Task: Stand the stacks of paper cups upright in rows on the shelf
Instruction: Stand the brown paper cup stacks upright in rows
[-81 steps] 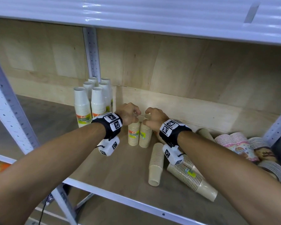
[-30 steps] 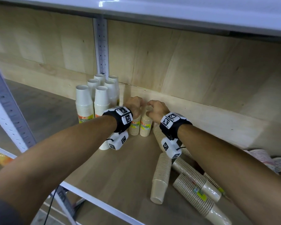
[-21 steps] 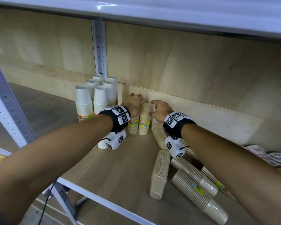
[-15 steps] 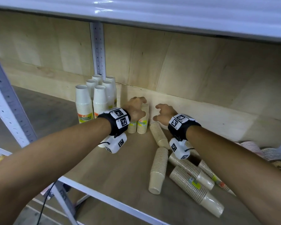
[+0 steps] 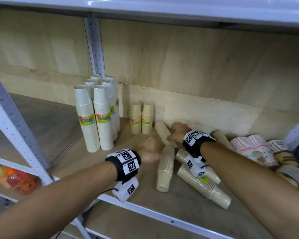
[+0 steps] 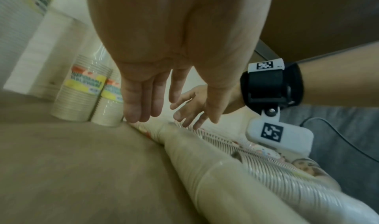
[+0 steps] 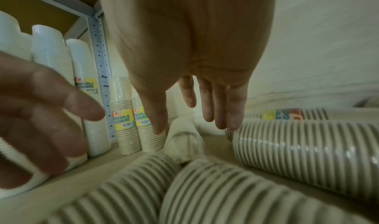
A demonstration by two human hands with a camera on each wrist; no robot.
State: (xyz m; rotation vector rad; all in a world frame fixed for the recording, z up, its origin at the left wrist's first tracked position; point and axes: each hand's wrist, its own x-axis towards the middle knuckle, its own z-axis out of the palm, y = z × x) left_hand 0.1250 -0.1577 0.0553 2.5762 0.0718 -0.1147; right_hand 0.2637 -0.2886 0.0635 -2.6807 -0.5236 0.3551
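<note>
my left hand: fingers straight, holding nothing | my right hand: fingers spread, empty (over a lying beige stack) | two beige stacks upright by shelf back edge

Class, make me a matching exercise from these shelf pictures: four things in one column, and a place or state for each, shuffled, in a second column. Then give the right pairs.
Things
1. tall white paper cup stacks
2. two short beige paper cup stacks with yellow labels
3. pink patterned paper cup stacks
4. left hand

Places or states
A. lying on their sides at the right end of the shelf
B. open, holding nothing
C. upright beside the grey metal post
D. upright side by side against the wooden back board

Pairs: 1-C, 2-D, 3-A, 4-B
</note>
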